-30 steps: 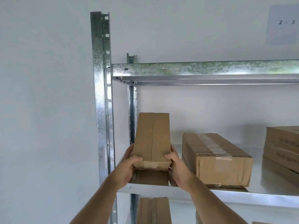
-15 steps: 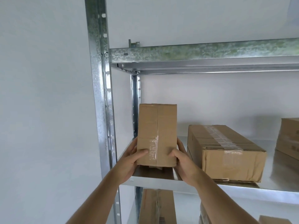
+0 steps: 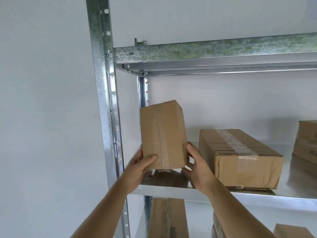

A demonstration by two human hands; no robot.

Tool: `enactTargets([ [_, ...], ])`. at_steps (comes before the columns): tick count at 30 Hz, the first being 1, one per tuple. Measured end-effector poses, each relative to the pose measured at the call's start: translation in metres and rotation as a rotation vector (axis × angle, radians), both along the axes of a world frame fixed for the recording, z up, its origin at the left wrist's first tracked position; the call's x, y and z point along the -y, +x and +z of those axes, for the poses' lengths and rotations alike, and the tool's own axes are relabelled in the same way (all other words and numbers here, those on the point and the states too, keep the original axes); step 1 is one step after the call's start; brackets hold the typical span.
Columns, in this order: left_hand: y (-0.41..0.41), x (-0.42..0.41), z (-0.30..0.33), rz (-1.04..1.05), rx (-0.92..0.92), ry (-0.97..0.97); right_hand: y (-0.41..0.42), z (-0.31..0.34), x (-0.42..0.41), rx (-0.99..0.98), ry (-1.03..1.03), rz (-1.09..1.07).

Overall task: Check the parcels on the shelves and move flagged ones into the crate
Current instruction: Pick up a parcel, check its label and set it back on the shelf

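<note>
Gripping a small cardboard parcel [image 3: 163,134] at its lower end, a person stands it upright and slightly tilted just above the near left corner of a galvanised metal shelf [image 3: 171,188]. The left hand [image 3: 139,167] wraps the parcel's lower left edge, thumb laid across the front face and the other fingers hidden behind the box. The right hand [image 3: 197,167] presses against the lower right edge with fingers only lightly bent, its thumb curling under the bottom corner. A strip of clear tape runs down the middle of the parcel's front face, and the parcel's bottom edge appears lifted clear of the shelf, with its reflection showing on the metal below.

To the right, on the same shelf, lies a larger taped carton [image 3: 240,158], close to the right hand but not touching the held parcel. Farther right, at the frame edge, sits another brown box [image 3: 307,140]. A steel upright post [image 3: 104,100] rises on the left, and an upper shelf beam [image 3: 214,48] crosses overhead. On the level below, a long cardboard box [image 3: 168,219] stands under the held parcel, with further boxes partly visible to its right.
</note>
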State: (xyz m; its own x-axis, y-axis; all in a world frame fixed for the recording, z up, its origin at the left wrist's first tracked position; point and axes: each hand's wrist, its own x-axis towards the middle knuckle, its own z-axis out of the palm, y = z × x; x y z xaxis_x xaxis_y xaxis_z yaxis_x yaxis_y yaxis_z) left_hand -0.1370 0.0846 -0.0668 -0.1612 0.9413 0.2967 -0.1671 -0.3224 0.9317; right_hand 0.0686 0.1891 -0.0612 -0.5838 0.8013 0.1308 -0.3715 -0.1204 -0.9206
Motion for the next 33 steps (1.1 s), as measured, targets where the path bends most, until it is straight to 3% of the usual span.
enactTargets([
  [4,0.001,-0.002,-0.001,0.088,0.087,-0.008,0.002,-0.002,0.001,0.022,-0.087,-0.065],
  [10,0.002,-0.004,-0.004,0.210,0.028,0.015,0.003,-0.003,0.003,0.028,-0.049,-0.081],
  [22,0.014,0.003,0.008,0.177,0.001,-0.153,-0.003,-0.001,0.009,0.122,0.076,-0.067],
  [33,0.017,0.008,0.011,0.130,-0.026,-0.093,-0.004,-0.001,0.009,0.153,0.098,-0.090],
])
